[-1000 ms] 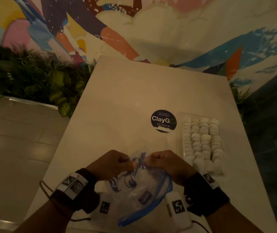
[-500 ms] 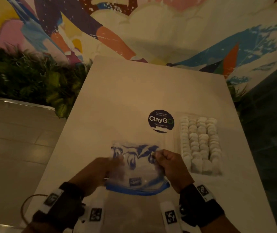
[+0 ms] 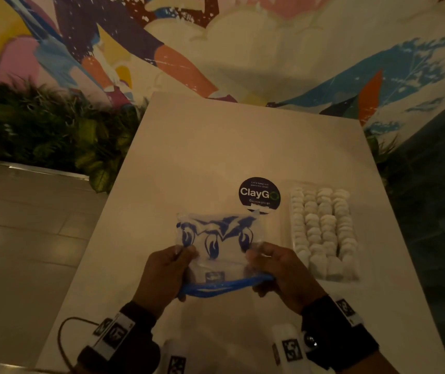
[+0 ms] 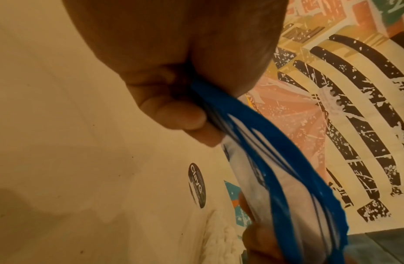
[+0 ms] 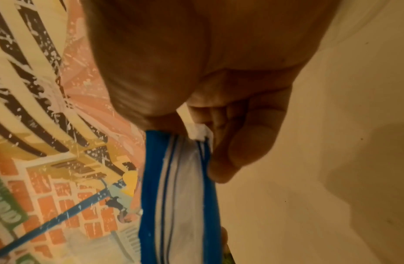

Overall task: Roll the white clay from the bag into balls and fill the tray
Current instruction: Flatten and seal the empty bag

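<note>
A clear zip bag [image 3: 220,247] with blue print and a blue zip strip is held flat above the white table, its zip edge toward me. My left hand [image 3: 166,273] pinches the bag's left side and my right hand [image 3: 280,273] pinches its right side. In the left wrist view the fingers [image 4: 174,116] clamp the blue strip of the bag [image 4: 275,169]; in the right wrist view the fingers [image 5: 241,139] clamp the other end of the bag [image 5: 180,196], whose mouth is slightly parted. A clear tray [image 3: 290,238] on the right is packed with several white clay balls [image 3: 322,230]. No clay shows clearly inside the bag.
A round black ClayGo sticker [image 3: 259,194] lies on the table [image 3: 216,152] just beyond the bag, left of the tray. Green plants [image 3: 48,136] stand off the table's left edge. A painted wall rises behind. A cable loops from my left wristband.
Both hands moved apart and forward, spreading the crumpled bag out flat with its printed side up. The zip edge now faces me.
</note>
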`<control>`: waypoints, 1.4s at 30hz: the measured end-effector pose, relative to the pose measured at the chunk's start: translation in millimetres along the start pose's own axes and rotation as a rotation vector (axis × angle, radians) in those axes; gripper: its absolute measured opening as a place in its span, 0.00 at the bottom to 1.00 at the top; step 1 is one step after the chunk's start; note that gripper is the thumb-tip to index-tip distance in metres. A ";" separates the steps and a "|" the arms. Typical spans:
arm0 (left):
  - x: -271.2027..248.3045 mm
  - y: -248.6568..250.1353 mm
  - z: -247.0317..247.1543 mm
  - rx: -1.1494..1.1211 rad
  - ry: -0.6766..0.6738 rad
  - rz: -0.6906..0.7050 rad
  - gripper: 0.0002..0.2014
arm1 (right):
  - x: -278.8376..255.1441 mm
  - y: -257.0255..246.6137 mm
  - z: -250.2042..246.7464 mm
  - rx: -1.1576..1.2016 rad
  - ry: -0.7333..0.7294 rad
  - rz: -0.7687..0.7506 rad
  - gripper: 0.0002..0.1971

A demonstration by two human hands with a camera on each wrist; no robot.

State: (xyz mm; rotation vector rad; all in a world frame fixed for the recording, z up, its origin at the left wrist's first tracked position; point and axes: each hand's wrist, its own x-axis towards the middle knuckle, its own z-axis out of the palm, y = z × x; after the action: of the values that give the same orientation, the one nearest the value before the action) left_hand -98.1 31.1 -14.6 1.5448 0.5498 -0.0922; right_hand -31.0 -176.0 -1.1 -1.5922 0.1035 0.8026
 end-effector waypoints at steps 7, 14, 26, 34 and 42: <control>-4.0 8.7 -3.5 -0.240 -0.077 0.082 0.12 | -4.5 -3.4 -3.7 0.231 0.087 0.006 0.17; 4.8 2.9 -17.2 -0.523 -0.314 -0.132 0.18 | -4.9 -4.8 -11.6 0.457 0.011 -0.061 0.08; 15.7 12.7 13.7 -0.717 -0.296 -0.353 0.41 | -0.4 7.1 5.3 -0.126 0.305 -0.317 0.09; 18.7 28.1 35.6 -0.254 -0.125 -0.140 0.12 | -0.9 6.0 1.0 -0.124 0.122 -0.327 0.14; 9.3 21.4 37.4 -0.061 -0.360 -0.051 0.24 | 7.4 -0.5 4.3 -0.157 0.001 -0.147 0.08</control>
State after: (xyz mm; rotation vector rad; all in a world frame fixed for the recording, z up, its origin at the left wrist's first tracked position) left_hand -71.1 -1.0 -1.1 1.4128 0.3024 -0.3811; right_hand -27.1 -169.2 -4.6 -1.7261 -0.0769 0.7096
